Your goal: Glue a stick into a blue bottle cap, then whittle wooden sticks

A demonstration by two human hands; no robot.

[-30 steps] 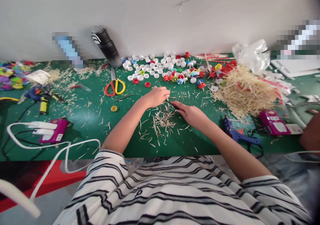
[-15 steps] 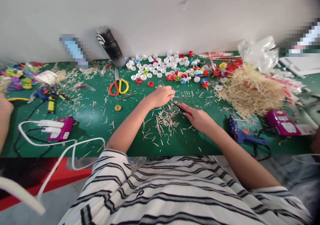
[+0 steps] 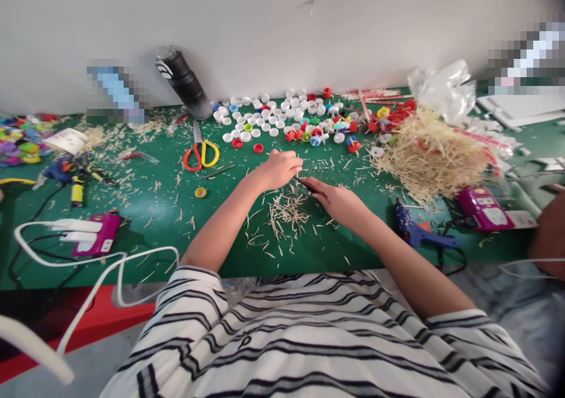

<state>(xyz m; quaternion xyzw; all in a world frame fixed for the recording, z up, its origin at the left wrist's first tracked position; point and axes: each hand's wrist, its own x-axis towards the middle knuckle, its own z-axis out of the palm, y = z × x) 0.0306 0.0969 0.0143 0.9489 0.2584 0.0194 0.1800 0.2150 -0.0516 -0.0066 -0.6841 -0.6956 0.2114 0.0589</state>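
Observation:
My right hand (image 3: 342, 205) is wrapped around a slim, dark knife (image 3: 305, 184), its tip pointing left towards my other hand. My left hand (image 3: 281, 169) is closed just beyond that tip, its fingers pinched together; what they hold is hidden or too small to name. Below both hands, a loose heap of pale wood shavings (image 3: 288, 214) lies on the green table (image 3: 238, 262). Left of my left hand are a thin stick (image 3: 219, 172) and a yellow cap (image 3: 200, 192).
Scissors (image 3: 202, 151) and a black bottle (image 3: 183, 86) are at the back left. Many bottle caps (image 3: 273, 118) cover the back middle. At right are a straw-like pile (image 3: 435, 156), a blue glue gun (image 3: 419, 230) and a purple box (image 3: 483, 209). A white cable (image 3: 132, 254) loops front left.
The view has turned slightly right, so things sit further left. My hands stay close together with the knife between them. Another person's arm at the left has nearly left view; one at the right shows more.

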